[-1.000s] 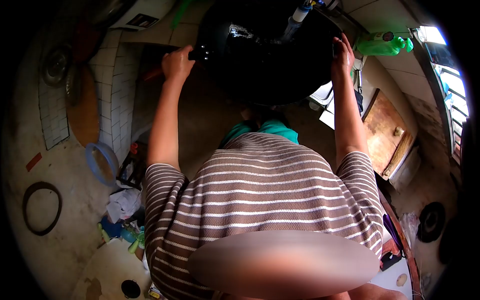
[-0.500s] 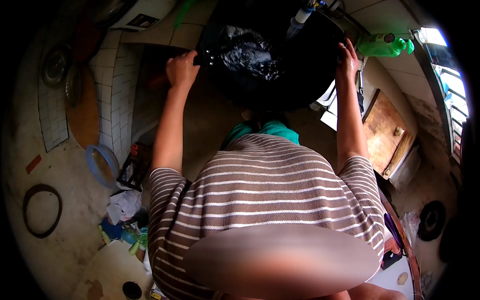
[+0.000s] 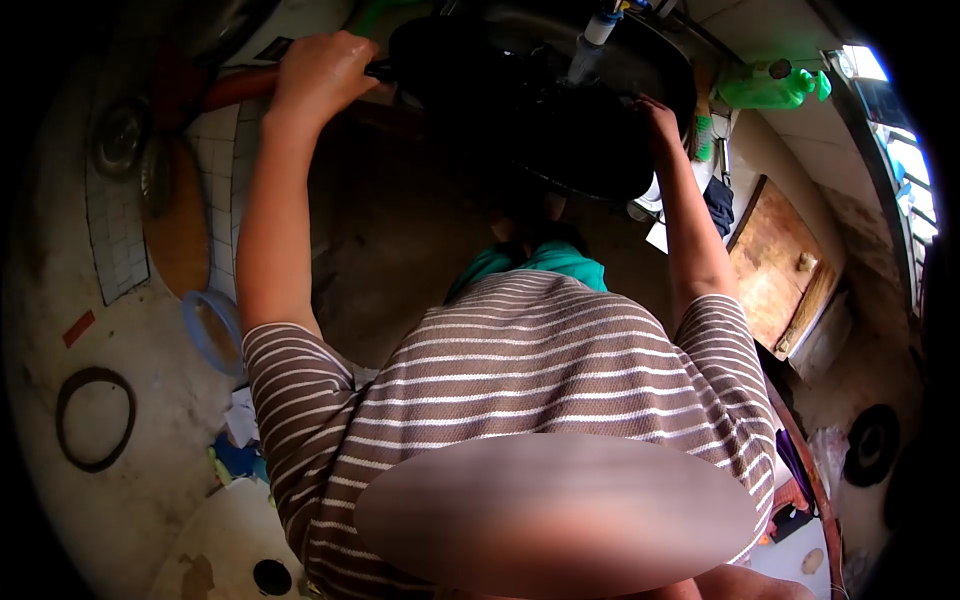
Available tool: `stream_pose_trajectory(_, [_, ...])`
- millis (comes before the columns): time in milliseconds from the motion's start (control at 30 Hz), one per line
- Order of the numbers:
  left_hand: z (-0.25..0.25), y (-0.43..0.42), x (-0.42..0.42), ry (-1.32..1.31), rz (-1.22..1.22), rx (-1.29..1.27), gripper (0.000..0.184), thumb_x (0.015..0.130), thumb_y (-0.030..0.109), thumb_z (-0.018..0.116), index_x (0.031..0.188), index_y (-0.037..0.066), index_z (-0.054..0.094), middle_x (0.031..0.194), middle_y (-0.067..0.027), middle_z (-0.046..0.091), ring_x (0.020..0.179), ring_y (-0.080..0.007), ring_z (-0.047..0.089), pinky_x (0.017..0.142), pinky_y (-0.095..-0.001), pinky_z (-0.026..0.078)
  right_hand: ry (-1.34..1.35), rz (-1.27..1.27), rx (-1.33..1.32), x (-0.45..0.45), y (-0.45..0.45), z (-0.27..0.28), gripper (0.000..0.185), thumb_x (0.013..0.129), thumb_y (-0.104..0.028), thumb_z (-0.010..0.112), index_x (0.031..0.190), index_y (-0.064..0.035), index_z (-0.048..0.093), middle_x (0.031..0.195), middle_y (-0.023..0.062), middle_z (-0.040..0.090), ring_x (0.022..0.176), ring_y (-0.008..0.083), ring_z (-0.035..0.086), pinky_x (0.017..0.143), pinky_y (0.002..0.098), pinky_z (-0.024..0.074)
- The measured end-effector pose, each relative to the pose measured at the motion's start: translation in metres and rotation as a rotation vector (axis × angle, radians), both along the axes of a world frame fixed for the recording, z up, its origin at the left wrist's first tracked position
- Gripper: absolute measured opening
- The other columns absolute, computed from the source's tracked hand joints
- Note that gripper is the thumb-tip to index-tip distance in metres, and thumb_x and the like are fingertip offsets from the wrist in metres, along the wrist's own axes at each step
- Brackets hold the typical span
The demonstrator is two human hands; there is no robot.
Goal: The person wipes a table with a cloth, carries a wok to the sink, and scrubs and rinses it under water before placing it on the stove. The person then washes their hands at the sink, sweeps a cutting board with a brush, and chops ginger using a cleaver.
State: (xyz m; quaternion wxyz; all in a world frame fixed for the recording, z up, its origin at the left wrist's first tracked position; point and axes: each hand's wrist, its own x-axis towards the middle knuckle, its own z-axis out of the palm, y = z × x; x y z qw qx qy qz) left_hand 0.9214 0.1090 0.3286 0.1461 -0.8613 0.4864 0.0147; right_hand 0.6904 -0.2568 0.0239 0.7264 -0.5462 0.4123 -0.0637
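A large, dark wok (image 3: pixel 575 150) is tilted at the sink (image 3: pixel 668 60), and its inside is mostly in shadow. My left hand (image 3: pixel 328 72) is closed around the handle on its left side, wrist raised. On the opposite side, my right hand (image 3: pixel 660 118) grips the right edge; its fingertips are partly lost in the dark. Over the wok stands a tap (image 3: pixel 600 28) with a pale nozzle, and water seems to run from it. A green bottle (image 3: pixel 765 86) lies right of the sink, near my right hand.
Beside my right forearm is a green-bristled brush (image 3: pixel 704 138). A wooden board (image 3: pixel 775 265) stands further right, by the barred window (image 3: pixel 908 180). To the left are a reddish bar (image 3: pixel 240 88), a tiled pillar (image 3: pixel 215 190) and a blue basin (image 3: pixel 210 330).
The wok has tilted and shifted, and the splashing water seen inside it no longer shows. My left hand moved up and left; my right hand moved slightly inward and down.
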Motion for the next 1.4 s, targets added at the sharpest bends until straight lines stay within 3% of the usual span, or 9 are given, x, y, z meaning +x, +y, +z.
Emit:
stream_pose_trajectory(100, [-0.003,0.000,-0.002,0.091,0.074,0.029,0.032,0.072,0.027,0.075,0.097,0.008,0.069,0.087,-0.0128,0.067,0.079,-0.0294,0.065,0.070,-0.0390,0.052,0.010,0.139,-0.046,-0.007,-0.020,0.014,0.039,0.083,-0.011,0.060,0.119,0.0043,0.057,0.095,0.0092,0.066,0.085,0.0164,0.062,0.076,0.0242,0.0480])
stream_pose_trajectory(367, [-0.070,0.039,-0.017,0.323,0.273,-0.119,0.037,0.070,0.033,0.075,0.098,0.009,0.070,0.089,-0.0108,0.068,0.085,-0.0269,0.065,0.074,-0.0382,0.051,0.089,0.106,-0.286,0.008,-0.070,0.046,0.043,0.083,-0.014,0.062,0.124,-0.0025,0.057,0.102,0.0066,0.066,0.090,0.0132,0.061,0.079,0.0227,0.0467])
stream_pose_trajectory(467, [-0.101,0.053,-0.033,0.450,0.453,-0.075,0.050,0.070,0.041,0.075,0.107,0.010,0.066,0.100,-0.0112,0.067,0.094,-0.0276,0.064,0.081,-0.0382,0.050,-0.020,0.144,-0.527,0.020,-0.050,0.107,0.043,0.082,-0.012,0.062,0.124,-0.0021,0.057,0.113,0.0090,0.064,0.103,0.0166,0.058,0.090,0.0266,0.0430])
stream_pose_trajectory(600, [-0.145,0.073,-0.066,0.592,0.564,-0.078,0.058,0.069,0.042,0.075,0.115,0.009,0.062,0.106,-0.0144,0.065,0.099,-0.0299,0.061,0.084,-0.0396,0.049,-0.160,0.130,-0.544,0.033,-0.048,0.117,0.047,0.082,-0.009,0.059,0.129,-0.0100,0.054,0.119,0.0093,0.060,0.109,0.0170,0.054,0.094,0.0279,0.0399])
stream_pose_trajectory(800, [-0.196,0.089,-0.118,0.654,0.612,-0.175,0.046,0.068,0.037,0.075,0.093,0.001,0.061,0.094,-0.0211,0.064,0.091,-0.0390,0.060,0.077,-0.0460,0.047,-0.280,0.084,-0.604,0.016,-0.006,0.165,0.049,0.082,-0.005,0.057,0.130,-0.0111,0.054,0.114,0.0077,0.062,0.105,0.0153,0.055,0.094,0.0265,0.0396])
stream_pose_trajectory(933, [-0.184,0.078,-0.131,0.467,0.566,-0.217,0.038,0.071,0.031,0.074,0.099,0.008,0.062,0.098,-0.0141,0.066,0.093,-0.0325,0.062,0.081,-0.0426,0.048,-0.249,-0.011,-0.512,-0.002,-0.002,0.158,0.049,0.083,-0.006,0.062,0.130,-0.0030,0.050,0.120,0.0100,0.059,0.106,0.0152,0.057,0.094,0.0258,0.0411])
stream_pose_trajectory(1000, [-0.156,0.065,-0.123,0.329,0.514,-0.226,0.044,0.069,0.020,0.076,0.109,0.009,0.062,0.102,-0.0131,0.065,0.096,-0.0323,0.061,0.080,-0.0426,0.049,-0.352,-0.184,-0.311,-0.006,-0.015,0.125,0.050,0.083,-0.006,0.063,0.131,-0.0007,0.049,0.122,0.0115,0.058,0.106,0.0162,0.057,0.094,0.0265,0.0415])
stream_pose_trajectory(1100, [-0.136,0.053,-0.094,0.264,0.418,-0.186,0.040,0.071,0.021,0.074,0.108,0.011,0.063,0.104,-0.0104,0.066,0.094,-0.0289,0.062,0.085,-0.0391,0.047,-0.381,-0.229,-0.344,-0.011,-0.030,0.075,0.049,0.083,-0.006,0.063,0.130,0.0011,0.049,0.123,0.0122,0.057,0.106,0.0171,0.057,0.095,0.0269,0.0415])
stream_pose_trajectory(1400, [-0.135,0.071,-0.060,0.280,0.448,-0.199,0.044,0.070,0.019,0.076,0.111,0.010,0.063,0.106,-0.0098,0.065,0.094,-0.0301,0.063,0.079,-0.0393,0.051,-0.406,-0.239,-0.335,0.010,-0.004,0.087,0.050,0.081,-0.011,0.068,0.127,0.0017,0.052,0.117,0.0111,0.060,0.104,0.0173,0.057,0.093,0.0266,0.0415])
